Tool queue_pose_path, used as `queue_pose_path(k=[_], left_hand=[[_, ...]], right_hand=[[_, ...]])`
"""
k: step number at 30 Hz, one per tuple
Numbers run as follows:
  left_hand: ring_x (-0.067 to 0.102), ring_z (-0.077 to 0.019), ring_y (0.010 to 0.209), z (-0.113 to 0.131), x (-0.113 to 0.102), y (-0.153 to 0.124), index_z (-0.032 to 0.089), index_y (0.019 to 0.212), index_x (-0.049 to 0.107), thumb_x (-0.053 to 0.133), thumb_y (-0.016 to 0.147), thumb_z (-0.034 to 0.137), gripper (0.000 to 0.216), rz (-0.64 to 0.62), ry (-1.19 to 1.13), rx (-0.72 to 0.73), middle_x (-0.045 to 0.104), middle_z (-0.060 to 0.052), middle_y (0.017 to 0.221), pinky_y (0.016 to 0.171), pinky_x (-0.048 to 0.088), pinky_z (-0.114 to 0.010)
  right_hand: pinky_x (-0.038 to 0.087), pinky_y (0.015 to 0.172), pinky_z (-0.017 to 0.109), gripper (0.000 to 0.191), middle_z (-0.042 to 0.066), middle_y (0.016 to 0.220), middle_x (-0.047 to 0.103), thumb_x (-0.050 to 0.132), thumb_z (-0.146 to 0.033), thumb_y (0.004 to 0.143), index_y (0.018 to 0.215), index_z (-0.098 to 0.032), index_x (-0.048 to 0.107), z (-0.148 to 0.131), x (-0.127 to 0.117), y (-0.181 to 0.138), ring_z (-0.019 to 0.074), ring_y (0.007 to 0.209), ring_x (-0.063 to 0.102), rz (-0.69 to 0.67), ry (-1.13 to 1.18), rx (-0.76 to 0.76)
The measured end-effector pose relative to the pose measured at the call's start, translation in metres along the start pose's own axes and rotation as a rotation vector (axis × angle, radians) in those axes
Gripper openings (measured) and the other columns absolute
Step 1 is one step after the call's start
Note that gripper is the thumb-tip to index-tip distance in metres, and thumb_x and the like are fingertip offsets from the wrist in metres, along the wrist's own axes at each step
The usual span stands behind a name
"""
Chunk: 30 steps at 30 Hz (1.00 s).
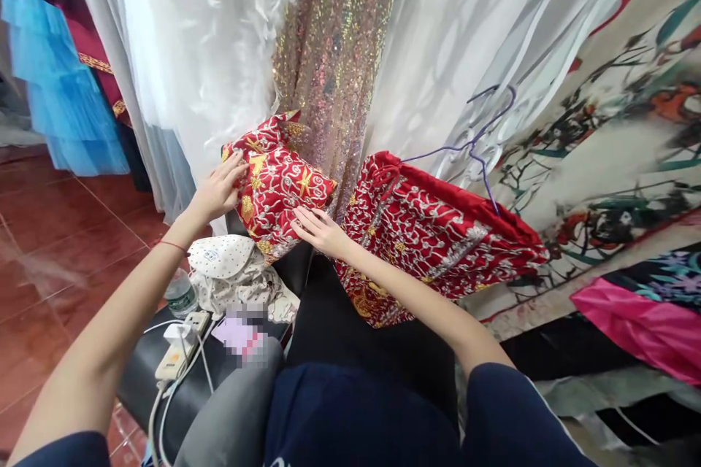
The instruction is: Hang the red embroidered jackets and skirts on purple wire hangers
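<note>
A folded red garment [282,179] with gold and silver embroidery lies in front of me, below the hanging gowns. My left hand [222,186] rests on its left edge, fingers stretched out over the cloth. At the lower right edge of the same garment, my right hand [320,230] lies with its fingers extended on the fabric. A matching red embroidered skirt-like piece [427,226] with a plain red waistband lies to the right, partly under my right forearm. A purple wire hanger [471,146] sticks out from its waistband.
White gowns [208,36] and a gold sequined dress [334,36] hang behind. On the black seat [147,365] at left are a power strip [178,354] with cables, a plastic bottle [180,295] and a dotted white cloth [224,259]. Floral fabric [591,160] hangs at right.
</note>
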State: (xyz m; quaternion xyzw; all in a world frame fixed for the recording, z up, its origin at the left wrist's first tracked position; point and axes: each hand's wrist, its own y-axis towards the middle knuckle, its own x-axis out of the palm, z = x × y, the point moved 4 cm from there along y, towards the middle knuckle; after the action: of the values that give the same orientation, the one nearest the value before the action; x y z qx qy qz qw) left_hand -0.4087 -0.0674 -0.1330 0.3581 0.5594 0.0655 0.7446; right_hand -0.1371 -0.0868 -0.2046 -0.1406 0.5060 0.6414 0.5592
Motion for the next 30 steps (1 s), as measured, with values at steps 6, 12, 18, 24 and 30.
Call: queue_pose_path(k=[6,12,18,24,30], left_hand=[[0.014,-0.0406,0.157,0.062,0.021,0.05,0.012,0.159,0.021,0.045,0.089,0.055,0.086,0.03,-0.157,-0.34,0.022,-0.02,0.167,0.122,0.01,-0.068],[0.014,-0.0424,0.156,0.184,0.042,0.118,0.001,0.142,0.046,0.044,0.091,0.033,0.06,0.097,-0.057,-0.328,0.033,-0.029,0.159,0.124,-0.001,-0.065],[0.038,-0.0333,0.146,0.272,0.096,0.215,0.013,0.122,0.061,0.029,0.102,0.036,0.045,-0.189,-0.298,-0.282,0.059,-0.019,0.141,0.121,0.023,-0.057],[0.06,-0.0226,0.108,0.258,0.155,0.236,0.017,0.087,0.065,0.029,0.104,0.033,0.043,-0.023,-0.341,-0.1,0.071,-0.01,0.104,0.107,0.037,-0.041],[0.055,-0.0226,0.091,0.267,0.157,0.164,0.02,0.083,0.063,0.03,0.104,0.029,0.041,0.399,-0.317,-0.035,0.066,-0.007,0.088,0.09,0.036,-0.041]], right_hand=[[0.034,0.118,0.056,0.047,0.023,0.156,0.045,0.045,-0.009,0.093,0.139,-0.011,0.054,-0.001,-0.011,-0.005,0.0317,0.15,0.038,-0.037,0.072,0.024],[0.055,0.085,0.04,0.021,0.01,0.102,0.074,0.048,-0.017,0.091,0.091,-0.022,0.068,0.005,-0.007,-0.05,0.0229,0.106,0.07,0.473,0.406,0.329],[0.055,0.064,0.03,0.027,0.007,0.08,0.065,0.041,-0.011,0.088,0.075,-0.02,0.063,0.023,-0.004,-0.112,0.016,0.072,0.064,0.636,0.447,0.719],[0.05,0.061,0.026,0.027,0.0,0.071,0.06,0.041,-0.01,0.091,0.074,-0.02,0.06,0.082,-0.068,-0.179,0.0125,0.063,0.06,0.652,0.4,0.962],[0.051,0.055,0.022,0.022,0.001,0.086,0.068,0.054,-0.025,0.094,0.116,-0.018,0.058,0.082,-0.058,-0.169,0.0092,0.058,0.063,0.724,0.661,1.311]])
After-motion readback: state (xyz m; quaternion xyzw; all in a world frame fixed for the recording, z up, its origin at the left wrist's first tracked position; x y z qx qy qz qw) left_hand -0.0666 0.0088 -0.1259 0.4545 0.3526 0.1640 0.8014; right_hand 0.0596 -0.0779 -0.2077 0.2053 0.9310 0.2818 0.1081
